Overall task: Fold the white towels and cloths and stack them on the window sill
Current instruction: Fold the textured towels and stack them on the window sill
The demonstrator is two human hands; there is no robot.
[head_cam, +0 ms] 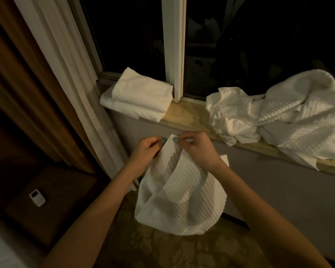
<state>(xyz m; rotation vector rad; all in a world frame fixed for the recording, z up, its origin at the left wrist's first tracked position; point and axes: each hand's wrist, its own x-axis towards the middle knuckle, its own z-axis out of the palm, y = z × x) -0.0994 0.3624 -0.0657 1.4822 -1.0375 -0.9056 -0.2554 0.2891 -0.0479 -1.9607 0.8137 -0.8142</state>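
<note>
Now the left hand (147,149) and the right hand (195,146) each pinch a top corner of the towel (180,200), which hangs below the sill (184,115). To fold well, the corners should meet exactly (the edges also) before it goes on the stack (141,97) at the sill's left.

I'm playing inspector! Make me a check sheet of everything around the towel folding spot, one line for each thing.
Surface: wooden window sill, bare in the middle.
Job's things: folded stack at the sill's left end; unfolded heap on its right; one waffle towel hanging in the air.
Clutter: small white device on the dark stand, lower left.
Grippers: left hand and right hand pinch the waffle towel's top edge, close together.
Cables: nothing seen.
Surroundings: pale curtain at left, dark window, patterned carpet.
</note>
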